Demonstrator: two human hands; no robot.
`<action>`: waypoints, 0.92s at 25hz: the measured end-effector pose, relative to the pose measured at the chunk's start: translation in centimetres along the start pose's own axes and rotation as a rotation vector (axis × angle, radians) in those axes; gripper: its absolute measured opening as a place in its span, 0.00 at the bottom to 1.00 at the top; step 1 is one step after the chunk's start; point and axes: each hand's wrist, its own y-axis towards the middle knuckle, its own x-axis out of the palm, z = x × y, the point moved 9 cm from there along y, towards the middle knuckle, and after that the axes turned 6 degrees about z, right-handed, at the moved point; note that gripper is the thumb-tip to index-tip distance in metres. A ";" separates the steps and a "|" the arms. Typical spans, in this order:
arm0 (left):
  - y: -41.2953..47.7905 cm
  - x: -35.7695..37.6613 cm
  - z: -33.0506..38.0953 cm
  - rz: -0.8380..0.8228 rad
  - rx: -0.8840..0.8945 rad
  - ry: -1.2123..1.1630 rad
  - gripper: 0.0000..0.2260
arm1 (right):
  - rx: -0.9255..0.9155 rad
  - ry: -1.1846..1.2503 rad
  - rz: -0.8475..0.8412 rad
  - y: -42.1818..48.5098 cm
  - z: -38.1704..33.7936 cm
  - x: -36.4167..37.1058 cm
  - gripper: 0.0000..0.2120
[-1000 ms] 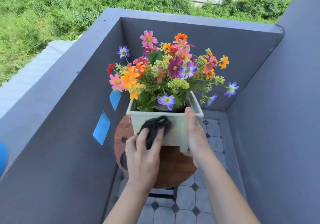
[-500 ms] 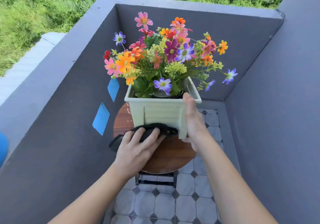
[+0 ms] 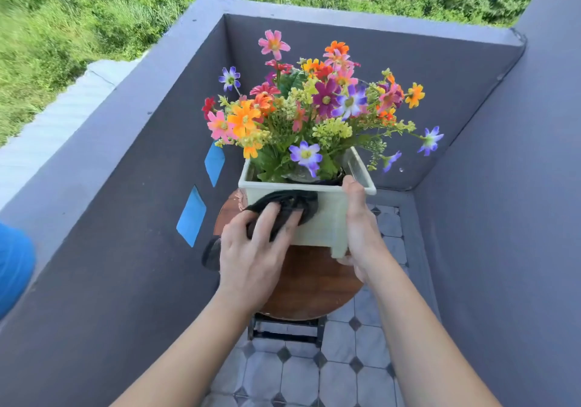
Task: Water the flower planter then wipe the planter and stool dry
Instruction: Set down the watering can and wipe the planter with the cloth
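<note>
Left fingers (image 3: 267,223) spread flat, pressed cloth (image 3: 295,201) on planter (image 3: 330,218) front, just under rim. Right hand (image 3: 361,237) gripped right corner, thumb on rim. Planter sat on stool (image 3: 314,281). Judged: firm brace needed against tipping; overlapping strokes, rim to foot.

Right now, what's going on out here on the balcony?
A person is wiping down the white planter, which sits on a round wooden stool. Their left hand presses a dark cloth flat against the planter's front face, just below the rim. Their right hand steadies the planter at its right front corner, thumb up on the rim. The planter is full of colourful flowers. The stool top itself is not being wiped at this moment.
</note>
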 end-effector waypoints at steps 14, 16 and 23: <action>-1.4 0.9 -5.0 -0.113 -0.326 -0.233 0.20 | 0.015 0.035 0.019 0.5 0.4 0.7 0.53; -1.4 1.3 -5.1 -0.136 -0.603 -0.492 0.17 | 0.027 0.056 0.029 0.5 0.4 1.0 0.54; -6.7 6.4 -6.6 -0.253 -1.743 -1.226 0.33 | 0.061 0.133 0.089 -0.4 0.4 0.7 0.48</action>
